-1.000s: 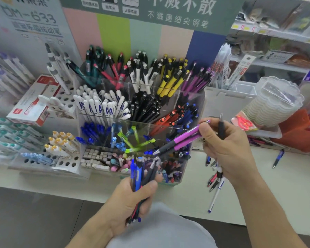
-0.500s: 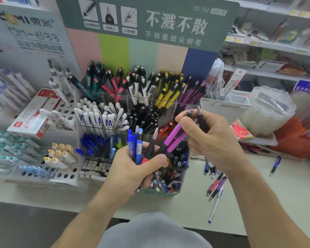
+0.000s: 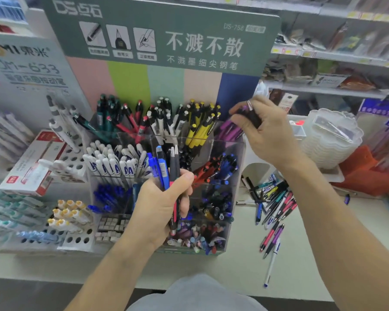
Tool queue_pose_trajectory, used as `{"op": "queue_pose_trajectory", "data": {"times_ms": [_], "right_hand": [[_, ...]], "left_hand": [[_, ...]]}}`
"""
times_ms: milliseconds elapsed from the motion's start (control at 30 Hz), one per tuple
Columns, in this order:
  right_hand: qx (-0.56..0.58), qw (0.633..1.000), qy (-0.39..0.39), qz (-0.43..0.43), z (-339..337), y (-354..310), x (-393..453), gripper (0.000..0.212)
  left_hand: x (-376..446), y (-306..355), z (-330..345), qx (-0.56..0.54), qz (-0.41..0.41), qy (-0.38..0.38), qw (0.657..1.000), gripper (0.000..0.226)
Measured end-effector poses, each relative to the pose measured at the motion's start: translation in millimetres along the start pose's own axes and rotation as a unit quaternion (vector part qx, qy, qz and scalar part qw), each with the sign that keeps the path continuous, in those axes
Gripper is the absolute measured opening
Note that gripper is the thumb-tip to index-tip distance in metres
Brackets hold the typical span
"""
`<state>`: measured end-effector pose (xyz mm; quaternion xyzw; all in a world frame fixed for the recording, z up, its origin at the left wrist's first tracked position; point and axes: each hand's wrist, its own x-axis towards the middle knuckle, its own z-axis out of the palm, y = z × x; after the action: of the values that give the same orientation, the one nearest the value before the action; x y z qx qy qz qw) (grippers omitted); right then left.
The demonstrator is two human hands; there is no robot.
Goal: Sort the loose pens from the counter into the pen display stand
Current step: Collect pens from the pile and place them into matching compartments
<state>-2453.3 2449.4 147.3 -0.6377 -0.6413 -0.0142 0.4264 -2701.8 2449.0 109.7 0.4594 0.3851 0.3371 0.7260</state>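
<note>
A clear tiered pen display stand point(image 3: 238, 153) holds pens grouped by colour. My left hand point(image 3: 160, 209) grips a bundle of blue, black and pink pens point(image 3: 166, 169) upright in front of the stand. My right hand point(image 3: 265, 133) reaches to the stand's back right corner and holds purple and black pens point(image 3: 252, 113) over the compartment of purple pens point(image 3: 228, 131). A pile of loose pens point(image 3: 272, 205) lies on the counter point(image 3: 312, 254) to the right of the stand.
A white perforated holder point(image 3: 76, 241) with markers and a red-and-white box point(image 3: 29, 167) stand to the left. To the right are a stack of clear plastic containers point(image 3: 332, 140), an orange item point(image 3: 366, 173) and store shelves point(image 3: 337, 57) behind.
My right hand has carried the purple pens up and back from the stand's middle to its rear right compartment. My left hand has risen with its bundle.
</note>
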Motion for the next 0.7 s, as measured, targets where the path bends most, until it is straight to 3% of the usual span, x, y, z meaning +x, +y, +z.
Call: {"op": "queue_pose_trajectory", "data": {"times_ms": [367,433,500,567,600,667,700], "right_hand": [[-0.071,0.993,-0.086,0.05,-6.9,-15.9,6.1,0.02],[-0.074,0.993,-0.063,0.066,-8.9,-16.2,5.1,0.032],[-0.012,0.989,0.01,0.148,-11.6,-20.3,1.2,0.038],[0.175,0.953,0.041,0.246,-15.6,-29.6,-4.7,0.028],[0.29,0.913,0.014,0.286,-17.0,-34.8,-9.2,0.031],[0.424,0.837,-0.098,0.333,-17.4,-47.1,-20.4,0.036],[0.416,0.828,-0.17,0.336,-16.5,-54.4,-25.4,0.034]], "left_hand": [[4.9,1.1,7.7,-0.002,0.0,-0.022,1.0,0.014],[5.6,0.7,8.8,0.0,-0.002,-0.026,1.0,0.013],[5.4,1.2,9.6,-0.005,-0.005,-0.025,1.0,0.014],[5.9,2.2,9.4,-0.015,0.003,-0.013,1.0,0.015],[6.1,3.0,9.4,-0.016,0.014,-0.003,1.0,0.016],[7.0,6.2,10.2,-0.009,0.039,0.021,0.999,0.018],[7.4,8.9,10.9,-0.006,0.051,0.029,0.998,0.021]]}}
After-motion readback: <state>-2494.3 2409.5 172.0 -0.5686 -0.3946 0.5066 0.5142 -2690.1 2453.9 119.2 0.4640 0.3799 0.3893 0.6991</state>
